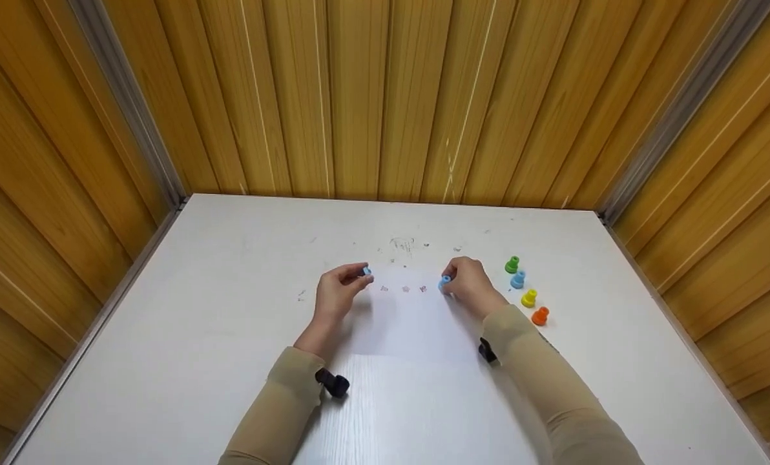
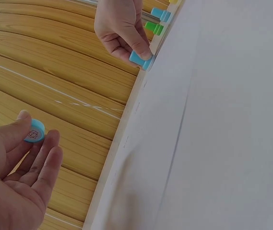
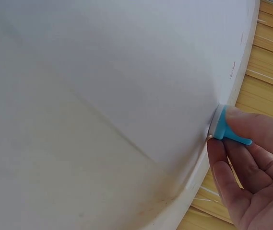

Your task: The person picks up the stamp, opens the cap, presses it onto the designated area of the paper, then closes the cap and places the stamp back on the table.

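My left hand [image 1: 337, 292] pinches a small light-blue toy stamp [image 2: 34, 131] between thumb and finger, raised off the table. Its round face, with a reddish pattern, is turned toward the left wrist camera. With its thumb and fingers my right hand [image 1: 470, 283] grips another blue stamp [image 3: 221, 123], base down at the right part of the white paper [image 1: 411, 326]; it appears to touch the sheet. Between the hands, a row of small reddish prints [image 1: 405, 289] marks the paper.
Right of my right hand stand a green stamp [image 1: 512, 264], a blue stamp [image 1: 518, 279], a yellow stamp [image 1: 529, 298] and an orange stamp [image 1: 540, 316]. Dark scuffs [image 1: 402, 244] mark the white table [image 1: 165, 336]. Wood-patterned walls [image 1: 353, 97] enclose its back and sides.
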Available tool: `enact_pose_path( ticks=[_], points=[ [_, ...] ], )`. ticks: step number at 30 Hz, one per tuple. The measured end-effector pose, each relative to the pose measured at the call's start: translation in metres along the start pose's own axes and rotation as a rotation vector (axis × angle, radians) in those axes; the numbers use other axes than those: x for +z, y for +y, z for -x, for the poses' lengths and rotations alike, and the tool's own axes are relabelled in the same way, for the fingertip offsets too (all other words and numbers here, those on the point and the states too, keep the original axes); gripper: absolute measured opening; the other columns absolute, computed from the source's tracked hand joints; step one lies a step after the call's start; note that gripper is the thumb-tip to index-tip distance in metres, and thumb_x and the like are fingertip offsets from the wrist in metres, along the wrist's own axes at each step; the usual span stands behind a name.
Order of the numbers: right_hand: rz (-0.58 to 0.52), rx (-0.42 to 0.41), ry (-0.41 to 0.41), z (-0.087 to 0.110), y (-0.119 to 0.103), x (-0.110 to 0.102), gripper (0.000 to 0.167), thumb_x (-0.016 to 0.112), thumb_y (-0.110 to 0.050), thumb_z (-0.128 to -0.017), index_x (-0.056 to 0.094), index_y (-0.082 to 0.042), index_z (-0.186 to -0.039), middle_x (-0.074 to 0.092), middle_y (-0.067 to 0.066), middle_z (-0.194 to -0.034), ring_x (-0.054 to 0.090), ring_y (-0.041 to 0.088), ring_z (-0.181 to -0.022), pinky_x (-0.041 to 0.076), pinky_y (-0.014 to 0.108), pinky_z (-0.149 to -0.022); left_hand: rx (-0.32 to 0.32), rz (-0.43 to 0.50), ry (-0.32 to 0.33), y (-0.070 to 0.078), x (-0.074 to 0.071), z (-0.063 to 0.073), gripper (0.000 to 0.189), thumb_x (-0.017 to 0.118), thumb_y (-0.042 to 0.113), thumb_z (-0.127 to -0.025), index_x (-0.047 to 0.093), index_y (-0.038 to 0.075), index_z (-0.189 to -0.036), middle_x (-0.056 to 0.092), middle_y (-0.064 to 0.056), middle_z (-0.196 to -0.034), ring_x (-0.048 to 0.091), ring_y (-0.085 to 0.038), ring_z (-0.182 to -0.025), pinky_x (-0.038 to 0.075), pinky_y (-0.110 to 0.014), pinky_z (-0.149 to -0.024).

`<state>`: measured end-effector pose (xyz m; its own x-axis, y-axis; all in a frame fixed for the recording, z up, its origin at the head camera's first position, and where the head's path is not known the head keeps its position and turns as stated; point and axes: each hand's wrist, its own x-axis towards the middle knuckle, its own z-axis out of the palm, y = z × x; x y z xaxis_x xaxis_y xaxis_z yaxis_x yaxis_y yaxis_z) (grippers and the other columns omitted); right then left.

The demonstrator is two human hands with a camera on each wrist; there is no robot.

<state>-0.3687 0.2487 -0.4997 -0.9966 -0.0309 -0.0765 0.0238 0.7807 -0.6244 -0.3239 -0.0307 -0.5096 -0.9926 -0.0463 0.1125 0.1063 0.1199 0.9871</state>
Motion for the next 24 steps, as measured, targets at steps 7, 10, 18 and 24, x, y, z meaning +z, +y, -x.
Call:
enact_pose_path(
  ticks=[7,10,18,24],
  points=[
    [-0.012,0.003,-0.012,0.001,-0.001,-0.001,0.016,0.076,0.004,-0.084,0.067,-0.003,-0.096,0.066,0.011,-0.098,0.060,0.024,-0.092,0.054,0.033,-0.082,-0.016,0.005,-0.004,0.001,0.001,0.000,0.030,0.078,0.007,-0.091,0.075,0.005,-0.121,0.076,-0.013,-0.113,0.075,-0.020,-0.100,0.063,-0.027,-0.088],
    [-0.020,0.007,-0.012,0.001,0.000,0.000,0.017,0.076,0.004,-0.084,0.067,-0.003,-0.096,0.065,0.012,-0.098,0.060,0.025,-0.094,0.054,0.034,-0.084,-0.010,0.006,-0.008,0.001,0.001,0.001,0.030,0.077,0.007,-0.091,0.075,0.004,-0.121,0.076,-0.014,-0.113,0.075,-0.020,-0.101,0.063,-0.027,-0.089],
    [-0.003,-0.041,-0.010,-0.001,0.003,-0.001,0.017,0.076,0.001,-0.086,0.067,-0.004,-0.100,0.068,0.013,-0.101,0.061,0.026,-0.094,0.055,0.037,-0.087,0.028,-0.010,-0.008,0.000,0.003,0.001,0.029,0.078,0.008,-0.091,0.075,0.003,-0.120,0.076,-0.014,-0.112,0.075,-0.020,-0.098,0.063,-0.026,-0.086],
    [-0.312,0.010,0.118,0.014,-0.002,-0.025,0.028,0.079,-0.010,-0.090,0.069,-0.006,-0.117,0.072,0.015,-0.121,0.067,0.027,-0.110,0.058,0.037,-0.104,0.018,-0.024,-0.027,0.002,0.007,0.003,0.030,0.078,0.010,-0.091,0.076,0.006,-0.120,0.076,-0.011,-0.113,0.073,-0.017,-0.100,0.063,-0.025,-0.088]
  ],
)
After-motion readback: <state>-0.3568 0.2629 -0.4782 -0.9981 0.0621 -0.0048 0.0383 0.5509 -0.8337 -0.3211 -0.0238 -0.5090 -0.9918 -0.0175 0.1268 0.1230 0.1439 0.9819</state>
